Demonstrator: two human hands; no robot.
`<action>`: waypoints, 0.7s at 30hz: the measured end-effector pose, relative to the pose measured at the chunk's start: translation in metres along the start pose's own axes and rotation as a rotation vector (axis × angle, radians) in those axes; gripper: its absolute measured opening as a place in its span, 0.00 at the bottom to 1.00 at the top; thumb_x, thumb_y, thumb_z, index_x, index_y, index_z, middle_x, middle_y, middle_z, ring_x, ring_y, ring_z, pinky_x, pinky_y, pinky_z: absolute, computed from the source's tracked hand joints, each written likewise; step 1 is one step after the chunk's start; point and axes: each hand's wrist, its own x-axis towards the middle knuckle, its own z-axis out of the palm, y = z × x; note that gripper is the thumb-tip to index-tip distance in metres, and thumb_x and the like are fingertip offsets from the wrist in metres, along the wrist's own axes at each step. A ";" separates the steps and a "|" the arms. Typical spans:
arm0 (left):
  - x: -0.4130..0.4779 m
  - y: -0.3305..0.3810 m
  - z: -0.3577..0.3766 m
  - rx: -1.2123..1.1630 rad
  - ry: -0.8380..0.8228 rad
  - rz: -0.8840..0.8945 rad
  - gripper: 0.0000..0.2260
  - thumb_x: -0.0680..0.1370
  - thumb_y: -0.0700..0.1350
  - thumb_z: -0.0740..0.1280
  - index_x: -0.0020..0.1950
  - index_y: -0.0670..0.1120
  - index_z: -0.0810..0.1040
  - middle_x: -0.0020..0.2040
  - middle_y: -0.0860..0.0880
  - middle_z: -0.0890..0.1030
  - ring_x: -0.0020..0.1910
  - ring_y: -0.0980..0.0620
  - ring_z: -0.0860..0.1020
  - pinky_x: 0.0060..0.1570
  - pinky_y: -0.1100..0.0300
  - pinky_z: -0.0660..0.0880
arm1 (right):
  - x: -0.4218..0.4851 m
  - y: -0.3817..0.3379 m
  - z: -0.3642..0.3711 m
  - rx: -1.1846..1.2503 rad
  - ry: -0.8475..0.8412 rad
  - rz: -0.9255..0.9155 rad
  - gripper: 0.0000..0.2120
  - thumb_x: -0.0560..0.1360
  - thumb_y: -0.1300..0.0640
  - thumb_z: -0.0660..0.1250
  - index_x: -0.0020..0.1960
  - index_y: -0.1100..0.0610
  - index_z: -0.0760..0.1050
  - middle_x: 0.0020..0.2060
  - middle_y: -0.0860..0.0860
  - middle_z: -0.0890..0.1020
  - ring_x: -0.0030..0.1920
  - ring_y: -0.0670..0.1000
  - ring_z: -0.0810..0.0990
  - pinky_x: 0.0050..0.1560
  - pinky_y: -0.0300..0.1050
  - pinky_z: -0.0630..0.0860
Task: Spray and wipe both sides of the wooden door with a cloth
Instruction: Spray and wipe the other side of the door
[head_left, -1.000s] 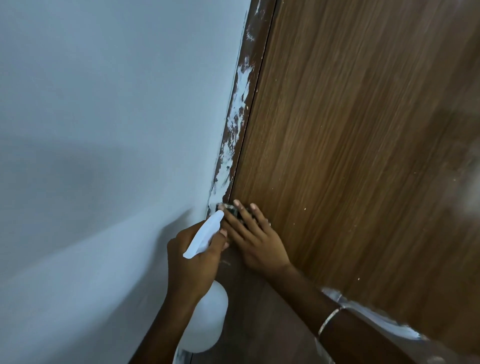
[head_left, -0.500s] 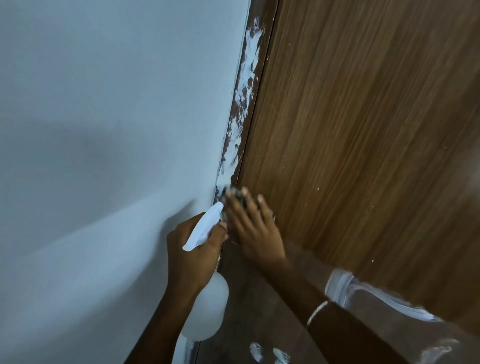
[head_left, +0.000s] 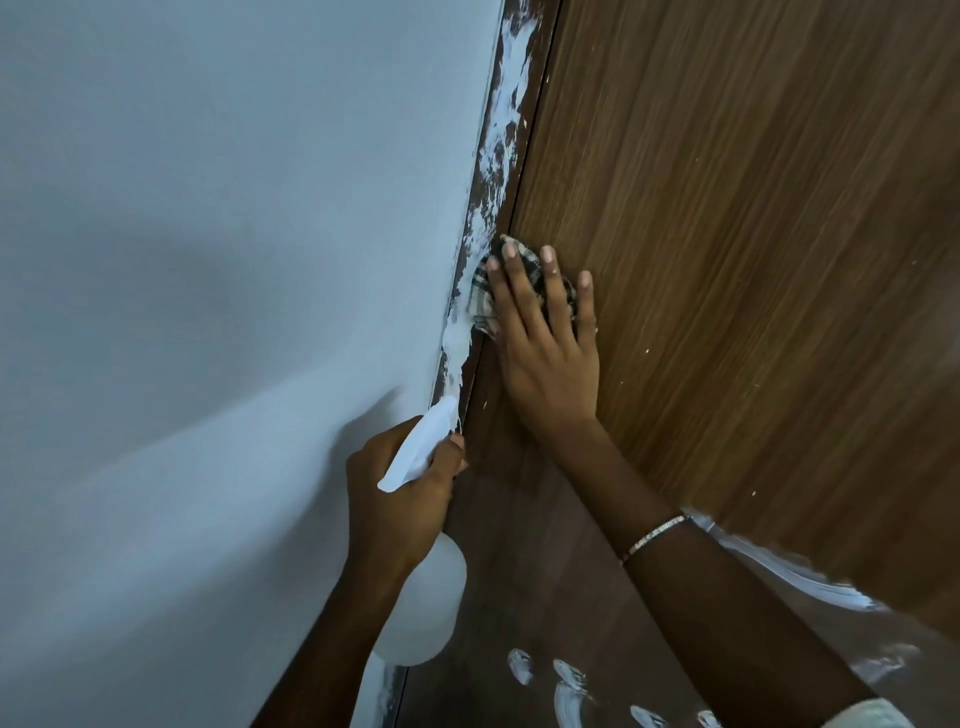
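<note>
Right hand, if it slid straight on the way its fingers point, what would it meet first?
Likely the paint-smeared frame: the right hand presses the cloth flat on the door, fingers pointing up and slightly left, toward the door's edge just ahead.

No text, label, brand or number can be read, not on the bottle, the door or the wall.

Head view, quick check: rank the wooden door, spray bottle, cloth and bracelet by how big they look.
1. wooden door
2. spray bottle, partly hidden
3. cloth, mostly covered, judged by its visible part only
4. bracelet
</note>
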 end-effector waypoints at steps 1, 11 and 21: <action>-0.001 0.000 0.000 0.016 0.015 -0.001 0.27 0.68 0.65 0.68 0.52 0.44 0.82 0.44 0.45 0.84 0.41 0.44 0.84 0.45 0.44 0.83 | -0.006 -0.003 0.000 0.007 -0.001 0.006 0.27 0.87 0.52 0.58 0.84 0.54 0.55 0.83 0.52 0.58 0.82 0.59 0.56 0.81 0.63 0.54; -0.008 -0.012 -0.009 0.015 0.014 -0.068 0.41 0.64 0.75 0.65 0.59 0.42 0.80 0.50 0.42 0.84 0.45 0.42 0.83 0.52 0.41 0.81 | -0.181 -0.045 0.015 -0.054 -0.306 -0.469 0.48 0.80 0.44 0.65 0.83 0.63 0.36 0.82 0.63 0.39 0.82 0.66 0.40 0.81 0.64 0.37; -0.017 -0.002 -0.010 0.012 0.008 0.048 0.23 0.69 0.63 0.67 0.48 0.45 0.84 0.39 0.46 0.84 0.37 0.46 0.84 0.39 0.49 0.83 | -0.047 -0.014 0.004 0.003 -0.032 -0.018 0.30 0.84 0.54 0.62 0.83 0.53 0.57 0.82 0.51 0.60 0.82 0.58 0.58 0.80 0.63 0.54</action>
